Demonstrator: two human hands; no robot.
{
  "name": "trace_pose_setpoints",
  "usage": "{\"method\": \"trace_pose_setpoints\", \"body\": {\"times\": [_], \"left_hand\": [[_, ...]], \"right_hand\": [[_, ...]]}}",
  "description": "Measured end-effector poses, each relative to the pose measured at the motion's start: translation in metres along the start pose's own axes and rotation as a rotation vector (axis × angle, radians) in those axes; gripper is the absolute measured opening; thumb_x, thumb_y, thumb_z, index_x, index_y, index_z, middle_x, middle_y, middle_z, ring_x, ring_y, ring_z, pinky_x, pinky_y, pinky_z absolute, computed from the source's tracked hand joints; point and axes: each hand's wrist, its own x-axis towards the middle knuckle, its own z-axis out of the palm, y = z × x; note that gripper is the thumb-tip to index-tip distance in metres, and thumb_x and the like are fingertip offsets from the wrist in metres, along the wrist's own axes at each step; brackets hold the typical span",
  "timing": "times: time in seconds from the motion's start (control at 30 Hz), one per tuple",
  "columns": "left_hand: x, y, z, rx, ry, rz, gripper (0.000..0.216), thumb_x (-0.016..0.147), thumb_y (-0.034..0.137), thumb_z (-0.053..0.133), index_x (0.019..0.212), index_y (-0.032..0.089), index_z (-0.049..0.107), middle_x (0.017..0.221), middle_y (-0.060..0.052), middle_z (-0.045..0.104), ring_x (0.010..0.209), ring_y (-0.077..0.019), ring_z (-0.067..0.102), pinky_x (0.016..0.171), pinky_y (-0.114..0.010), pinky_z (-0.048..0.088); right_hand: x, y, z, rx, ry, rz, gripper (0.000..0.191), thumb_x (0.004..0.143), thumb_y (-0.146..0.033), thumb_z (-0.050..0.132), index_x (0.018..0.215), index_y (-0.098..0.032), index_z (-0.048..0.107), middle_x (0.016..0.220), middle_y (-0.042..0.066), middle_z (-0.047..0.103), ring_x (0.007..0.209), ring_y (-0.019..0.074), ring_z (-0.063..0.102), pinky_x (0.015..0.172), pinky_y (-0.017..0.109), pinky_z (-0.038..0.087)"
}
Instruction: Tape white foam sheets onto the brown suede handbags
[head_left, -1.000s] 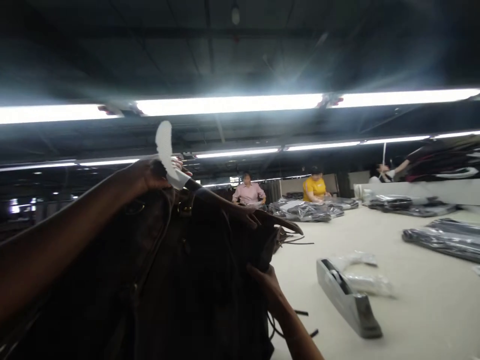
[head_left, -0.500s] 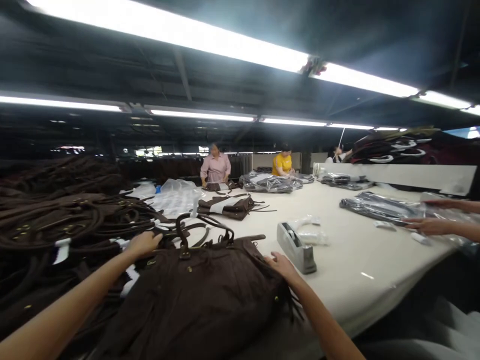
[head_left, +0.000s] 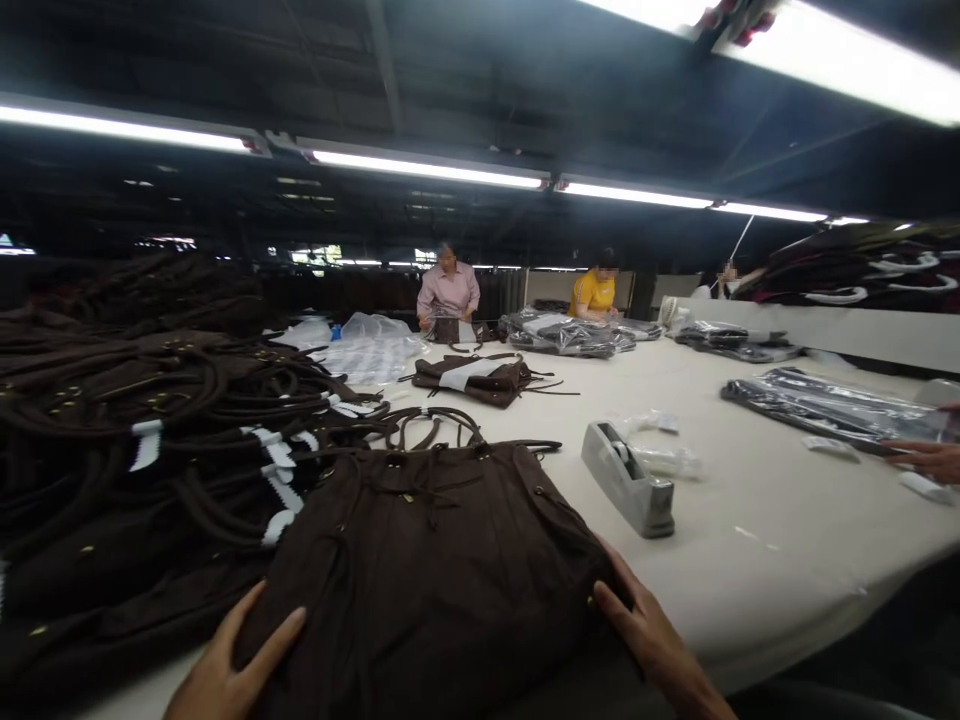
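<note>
A dark brown handbag (head_left: 435, 560) lies flat on the white table (head_left: 757, 560) right in front of me, straps pointing away. My left hand (head_left: 232, 670) rests flat on its near left corner with fingers spread. At the near right corner my right hand (head_left: 645, 630) presses on the bag's edge, fingers stretched out. Neither hand holds anything.
A big heap of brown bags (head_left: 127, 420) with white tags fills the left. A grey tape dispenser (head_left: 626, 490) stands right of the bag. Another bag (head_left: 480, 378), plastic-wrapped packs (head_left: 825, 405), and clear plastic lie farther off. Two people (head_left: 450, 290) work at the far end; another person's hand (head_left: 926, 460) is at right.
I have lowered the raised bag onto the table and laid it flat. Both hands slid from its top down to its near corners. The view tilted down.
</note>
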Motion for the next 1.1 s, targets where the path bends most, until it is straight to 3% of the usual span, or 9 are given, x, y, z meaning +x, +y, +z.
{"method": "trace_pose_setpoints", "body": {"times": [0.13,0.27,0.33,0.43,0.5,0.73,0.87,1.0,1.1], "left_hand": [[-0.016,0.049,-0.005,-0.271,-0.045,-0.135,0.070,0.068,0.062,0.053,0.127,0.024,0.054,0.117,-0.006,0.068,0.114,-0.0323,0.060,0.100,-0.045,0.049],[-0.010,0.089,0.000,-0.313,-0.070,0.155,0.058,0.076,0.052,0.053,0.128,0.027,0.052,0.127,-0.003,0.061,0.121,-0.0270,0.055,0.109,-0.042,0.040],[-0.008,0.100,0.006,-0.195,0.051,0.308,0.048,0.081,0.043,0.048,0.125,0.025,0.056,0.130,-0.007,0.056,0.123,-0.0279,0.051,0.110,-0.044,0.036],[-0.013,0.102,0.014,0.040,0.213,0.476,0.037,0.085,0.032,0.042,0.114,0.020,0.063,0.128,-0.014,0.052,0.123,-0.0322,0.046,0.109,-0.050,0.034],[-0.024,0.096,0.019,0.104,0.152,0.526,0.033,0.087,0.034,0.042,0.107,0.020,0.065,0.121,-0.015,0.055,0.117,-0.0316,0.049,0.105,-0.049,0.036],[-0.050,0.091,0.021,0.316,-0.091,0.406,0.058,0.082,0.055,0.048,0.119,0.011,0.055,0.104,-0.015,0.061,0.103,-0.0319,0.057,0.093,-0.043,0.045],[-0.035,0.105,0.015,0.486,-0.271,0.258,0.061,0.081,0.055,0.048,0.118,0.005,0.052,0.095,-0.019,0.064,0.093,-0.0369,0.063,0.079,-0.044,0.047],[-0.022,0.102,0.011,0.239,-0.346,0.215,0.050,0.081,0.045,0.045,0.121,0.014,0.049,0.070,-0.005,0.063,0.078,-0.0308,0.066,0.073,-0.039,0.047],[-0.012,0.101,-0.009,-0.272,-0.338,-0.027,0.044,0.074,0.038,0.051,0.114,0.020,0.053,0.063,0.000,0.060,0.070,-0.0254,0.065,0.070,-0.037,0.050]], "right_hand": [[-0.024,-0.002,0.009,-0.078,0.126,0.021,0.059,0.075,-0.053,0.067,0.124,-0.022,0.062,0.129,0.009,0.061,0.126,0.0308,0.050,0.106,0.040,0.041],[-0.053,0.003,-0.005,-0.190,0.258,0.023,0.051,0.073,-0.056,0.066,0.113,-0.024,0.069,0.118,0.006,0.067,0.116,0.0308,0.058,0.097,0.033,0.050],[-0.064,-0.002,-0.020,-0.324,0.317,-0.001,0.051,0.074,-0.058,0.064,0.112,-0.025,0.069,0.120,0.005,0.065,0.116,0.0296,0.058,0.096,0.032,0.050],[-0.074,-0.023,-0.042,-0.574,0.473,-0.065,0.051,0.075,-0.060,0.062,0.115,-0.028,0.068,0.128,0.004,0.059,0.117,0.0299,0.056,0.089,0.032,0.054],[-0.078,-0.040,-0.050,-0.674,0.513,-0.124,0.047,0.077,-0.058,0.061,0.115,-0.030,0.067,0.126,0.005,0.060,0.112,0.0294,0.059,0.087,0.033,0.054],[-0.051,-0.053,-0.015,-0.581,0.195,-0.145,0.045,0.084,-0.057,0.054,0.115,-0.026,0.065,0.120,0.007,0.062,0.110,0.0263,0.059,0.095,0.036,0.048],[-0.036,-0.055,0.013,-0.655,0.205,-0.177,0.062,0.080,-0.056,0.060,0.133,-0.025,0.051,0.127,0.009,0.054,0.121,0.0281,0.049,0.107,0.044,0.037],[-0.037,-0.063,0.012,-0.679,0.016,-0.202,0.065,0.072,-0.050,0.072,0.132,-0.033,0.053,0.121,0.004,0.054,0.116,0.0249,0.050,0.102,0.038,0.041],[-0.042,-0.073,-0.005,-0.582,-0.051,-0.164,0.037,0.072,-0.046,0.074,0.103,-0.027,0.068,0.096,0.002,0.059,0.092,0.0198,0.059,0.084,0.030,0.048]]}}
